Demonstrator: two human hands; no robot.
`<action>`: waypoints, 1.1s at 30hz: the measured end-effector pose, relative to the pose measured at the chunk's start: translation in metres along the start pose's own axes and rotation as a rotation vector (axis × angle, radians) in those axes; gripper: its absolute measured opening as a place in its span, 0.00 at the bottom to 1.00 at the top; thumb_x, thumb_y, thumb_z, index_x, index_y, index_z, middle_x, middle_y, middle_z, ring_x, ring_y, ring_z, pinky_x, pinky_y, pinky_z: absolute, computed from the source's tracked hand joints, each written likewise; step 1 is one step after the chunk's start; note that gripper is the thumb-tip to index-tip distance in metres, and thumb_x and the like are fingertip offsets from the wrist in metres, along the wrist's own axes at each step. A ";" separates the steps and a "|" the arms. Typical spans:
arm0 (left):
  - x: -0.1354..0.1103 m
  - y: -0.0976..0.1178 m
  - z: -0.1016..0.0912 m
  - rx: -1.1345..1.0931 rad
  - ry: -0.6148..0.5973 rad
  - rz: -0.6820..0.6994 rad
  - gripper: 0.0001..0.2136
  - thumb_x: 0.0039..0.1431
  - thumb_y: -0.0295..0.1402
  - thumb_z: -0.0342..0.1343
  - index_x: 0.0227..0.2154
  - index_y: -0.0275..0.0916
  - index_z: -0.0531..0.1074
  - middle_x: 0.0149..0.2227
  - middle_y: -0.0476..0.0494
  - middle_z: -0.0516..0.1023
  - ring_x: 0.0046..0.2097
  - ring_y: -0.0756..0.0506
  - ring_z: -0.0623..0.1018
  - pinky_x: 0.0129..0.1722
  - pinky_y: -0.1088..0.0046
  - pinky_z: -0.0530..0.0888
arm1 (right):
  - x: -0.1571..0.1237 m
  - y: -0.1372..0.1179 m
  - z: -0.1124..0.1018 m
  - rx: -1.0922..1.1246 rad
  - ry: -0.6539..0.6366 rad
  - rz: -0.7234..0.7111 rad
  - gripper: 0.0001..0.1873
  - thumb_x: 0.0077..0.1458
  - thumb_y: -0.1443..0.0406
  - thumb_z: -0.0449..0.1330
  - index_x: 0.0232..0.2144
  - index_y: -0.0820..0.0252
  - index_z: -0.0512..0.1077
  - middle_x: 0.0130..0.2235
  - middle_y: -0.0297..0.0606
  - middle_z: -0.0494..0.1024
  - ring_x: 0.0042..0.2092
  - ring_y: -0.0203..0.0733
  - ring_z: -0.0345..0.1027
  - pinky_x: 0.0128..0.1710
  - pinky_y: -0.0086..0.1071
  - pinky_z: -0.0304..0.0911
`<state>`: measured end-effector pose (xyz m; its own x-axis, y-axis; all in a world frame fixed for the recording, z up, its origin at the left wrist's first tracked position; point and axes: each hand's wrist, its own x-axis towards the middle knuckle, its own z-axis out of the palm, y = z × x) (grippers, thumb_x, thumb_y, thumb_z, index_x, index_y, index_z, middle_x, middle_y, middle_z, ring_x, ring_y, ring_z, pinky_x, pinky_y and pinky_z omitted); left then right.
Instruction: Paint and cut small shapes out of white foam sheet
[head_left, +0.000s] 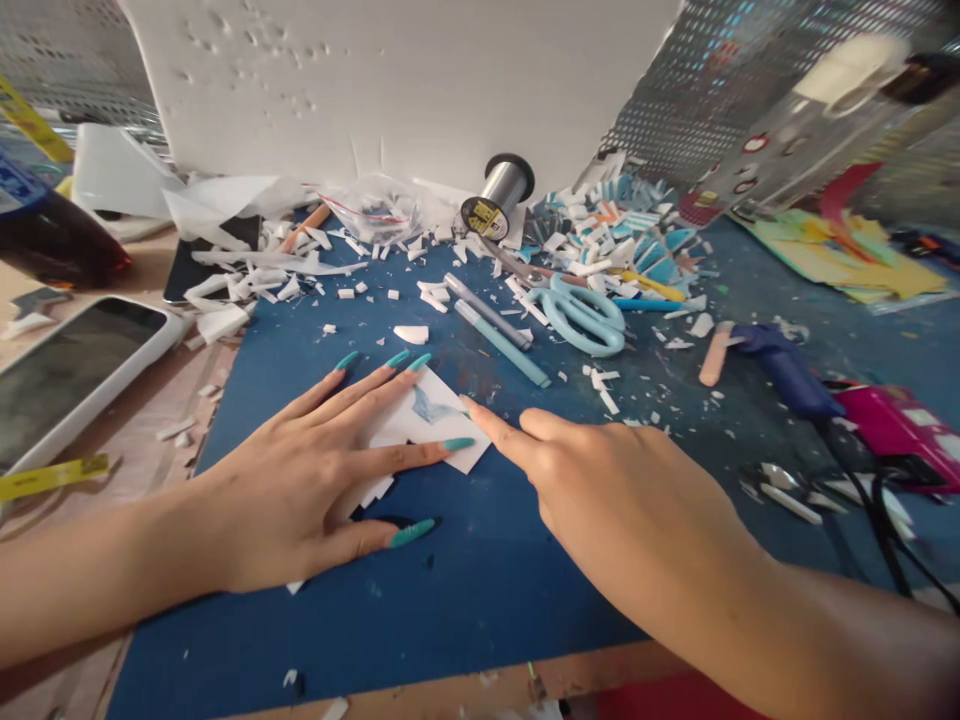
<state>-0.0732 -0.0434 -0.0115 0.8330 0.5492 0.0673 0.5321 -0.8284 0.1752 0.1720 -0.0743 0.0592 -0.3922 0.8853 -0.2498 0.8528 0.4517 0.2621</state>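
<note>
My left hand point(322, 465), with long teal nails, lies flat with fingers spread on a small white sheet point(469, 458), pinning it to the blue mat point(480, 560). A grey-blue smudge or drawing shows on the sheet between the fingers. From the right, my right hand point(600, 470) reaches in, its index fingertip at the sheet's upper right edge. Its other fingers are curled under and its thumb is hidden, so whatever it may hold cannot be seen. Just beyond the hands lie a teal marker point(502, 343) and a grey pen point(487, 310).
Light-blue scissors point(581, 315), a wire spool point(501, 195) and heaped white and blue scraps point(622, 235) lie behind. A phone point(75, 370) and dark bottle point(56, 235) stand left. On the right are a blue glue gun point(787, 365), its cable and a magenta object point(904, 430).
</note>
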 end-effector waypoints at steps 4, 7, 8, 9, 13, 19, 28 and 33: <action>-0.001 -0.001 0.001 -0.007 0.012 0.009 0.30 0.66 0.51 0.50 0.69 0.64 0.51 0.75 0.45 0.34 0.71 0.27 0.54 0.62 0.33 0.62 | -0.001 -0.001 -0.001 -0.008 -0.020 0.014 0.48 0.39 0.81 0.53 0.64 0.48 0.67 0.26 0.33 0.78 0.18 0.34 0.63 0.19 0.30 0.32; -0.001 -0.001 0.001 -0.017 0.016 0.015 0.30 0.66 0.50 0.51 0.69 0.63 0.51 0.75 0.45 0.34 0.71 0.27 0.55 0.63 0.34 0.62 | -0.004 0.003 0.001 -0.014 0.019 0.014 0.47 0.40 0.80 0.54 0.62 0.46 0.69 0.25 0.32 0.77 0.17 0.33 0.59 0.20 0.30 0.32; -0.002 -0.001 0.001 -0.019 0.015 0.016 0.30 0.66 0.50 0.51 0.69 0.63 0.52 0.75 0.45 0.34 0.71 0.27 0.54 0.62 0.34 0.62 | -0.006 0.007 0.002 -0.012 0.046 0.009 0.46 0.40 0.80 0.54 0.62 0.45 0.69 0.24 0.31 0.76 0.16 0.32 0.57 0.20 0.30 0.32; -0.002 -0.001 0.001 -0.022 0.015 0.019 0.30 0.66 0.50 0.51 0.69 0.63 0.52 0.75 0.46 0.33 0.71 0.26 0.54 0.62 0.34 0.62 | -0.008 0.012 0.002 -0.007 0.083 0.008 0.46 0.40 0.80 0.55 0.61 0.44 0.70 0.23 0.30 0.75 0.16 0.32 0.56 0.20 0.30 0.33; -0.001 -0.003 0.000 -0.055 0.017 0.032 0.30 0.66 0.48 0.53 0.68 0.62 0.54 0.75 0.48 0.32 0.71 0.25 0.53 0.63 0.35 0.61 | -0.009 0.041 0.004 0.043 0.373 -0.013 0.41 0.49 0.79 0.54 0.62 0.44 0.69 0.25 0.28 0.74 0.18 0.31 0.55 0.20 0.30 0.40; 0.001 -0.016 -0.006 -0.067 0.001 0.137 0.30 0.66 0.43 0.53 0.69 0.61 0.52 0.75 0.49 0.34 0.72 0.30 0.52 0.66 0.40 0.59 | 0.018 0.072 0.023 0.207 0.433 -0.388 0.29 0.67 0.74 0.46 0.65 0.48 0.65 0.26 0.29 0.68 0.23 0.30 0.53 0.24 0.25 0.48; 0.004 -0.016 -0.010 -0.118 0.026 0.135 0.28 0.64 0.46 0.54 0.67 0.61 0.58 0.75 0.57 0.32 0.70 0.27 0.57 0.68 0.46 0.58 | 0.013 0.065 0.039 0.136 0.443 -0.449 0.34 0.62 0.80 0.44 0.61 0.49 0.71 0.25 0.30 0.68 0.24 0.32 0.56 0.25 0.30 0.46; 0.003 -0.016 -0.005 -0.115 0.027 0.114 0.29 0.66 0.46 0.52 0.68 0.62 0.54 0.75 0.55 0.33 0.71 0.30 0.55 0.68 0.45 0.55 | 0.014 0.060 0.035 0.086 0.448 -0.437 0.32 0.63 0.80 0.44 0.58 0.50 0.74 0.25 0.30 0.69 0.23 0.31 0.57 0.25 0.30 0.47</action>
<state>-0.0801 -0.0281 -0.0089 0.8816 0.4568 0.1191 0.4126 -0.8682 0.2757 0.2300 -0.0386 0.0385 -0.8012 0.5896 0.1023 0.5984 0.7883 0.1432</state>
